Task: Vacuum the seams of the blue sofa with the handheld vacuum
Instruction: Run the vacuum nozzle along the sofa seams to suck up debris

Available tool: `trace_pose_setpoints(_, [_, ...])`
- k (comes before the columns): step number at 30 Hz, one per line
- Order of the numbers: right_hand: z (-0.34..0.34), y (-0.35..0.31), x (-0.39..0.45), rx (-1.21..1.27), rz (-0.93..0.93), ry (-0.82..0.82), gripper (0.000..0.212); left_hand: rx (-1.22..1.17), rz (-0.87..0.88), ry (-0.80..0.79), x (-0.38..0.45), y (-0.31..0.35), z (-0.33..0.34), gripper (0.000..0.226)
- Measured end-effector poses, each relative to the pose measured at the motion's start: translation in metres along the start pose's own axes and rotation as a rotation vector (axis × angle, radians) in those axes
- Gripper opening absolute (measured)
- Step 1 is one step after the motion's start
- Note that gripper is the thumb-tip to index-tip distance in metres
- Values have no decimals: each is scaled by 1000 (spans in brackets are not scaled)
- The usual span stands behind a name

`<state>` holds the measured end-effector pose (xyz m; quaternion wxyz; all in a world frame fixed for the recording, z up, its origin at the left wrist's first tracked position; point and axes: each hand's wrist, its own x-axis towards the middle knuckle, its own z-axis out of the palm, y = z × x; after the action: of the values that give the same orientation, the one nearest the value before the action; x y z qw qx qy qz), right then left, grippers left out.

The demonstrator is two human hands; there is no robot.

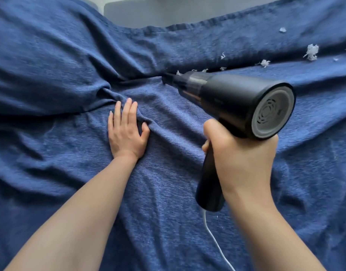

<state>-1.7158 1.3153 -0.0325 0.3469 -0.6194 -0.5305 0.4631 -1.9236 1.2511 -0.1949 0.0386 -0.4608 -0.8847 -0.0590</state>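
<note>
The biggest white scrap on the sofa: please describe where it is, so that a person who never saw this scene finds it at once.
Start at the handheld vacuum gripped by the right hand, then look up and right across the blue sofa cover. Near the right edge lies the biggest white scrap. It is fluffy and clearly larger than the small bits scattered around it.

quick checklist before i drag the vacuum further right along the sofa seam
1. Grip: right hand wraps the handheld vacuum handle: ok.
2. Nozzle placement: tip sits at the seam in the blue cover: ok.
3. Fabric held: left hand lies flat on the cover, fingers straight, beside a fold: ok.
4. Debris ahead: white scraps lie along and above the seam to the right: not ok, not yet picked up.
5. White cord trails down from the handle, clear of the nozzle: ok.
6. Suction running: cannot tell.
</note>
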Motion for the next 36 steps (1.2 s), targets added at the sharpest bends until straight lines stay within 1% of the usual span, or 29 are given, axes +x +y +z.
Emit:
trace_pose_setpoints(3, [-6,-1,9,33,11,22,34,2,1,2,1,0,2,64])
trace_pose_setpoints(10, [-18,5,14,-1,-7,-70,26,10,4,16,1,-1,3,65])
trace_pose_setpoints(14, [-18,7,18,-2,-9,-76,25,-7,5,17,1,-2,4,64])
trace_pose_setpoints(17, [-13,11,19,-12,-51,-76,24,-10,1,14,1,-1,3,64])
trace_pose_setpoints(21, [-11,18,16,-13,-76,-82,29,-37,-9,4,1,2,-6,62])
trace_pose_setpoints(23, [-13,20,17,1,-63,-81,29,-118,-39,89,8,5,-19,55])
trace_pose_setpoints(25, [-12,21,19,7,-52,-78,32,-261,-98,194,35,19,-32,50])
trace_pose_setpoints(26, [-11,21,20,19,-44,-82,33,-324,-97,175,52,29,-36,52])
trace_pose_setpoints(27, [-11,20,22,33,-33,-85,35,-354,-65,76,69,40,-37,55])
trace_pose_setpoints(28, [-11,20,23,44,-27,-86,37,-330,-11,-63,81,50,-34,60])
trace_pose_setpoints(30, [-12,19,26,50,-34,-78,43,-175,42,-298,89,60,-20,65])
trace_pose_setpoints(31, [-12,17,26,49,-43,-72,44,-105,34,-357,87,61,-12,64])
trace_pose_setpoints(32, [-13,15,28,47,-54,-65,45,-73,26,-359,85,61,-6,64])
trace_pose_setpoints(36, [-12,8,31,30,-99,-31,36,-56,37,-256,79,58,-4,62])
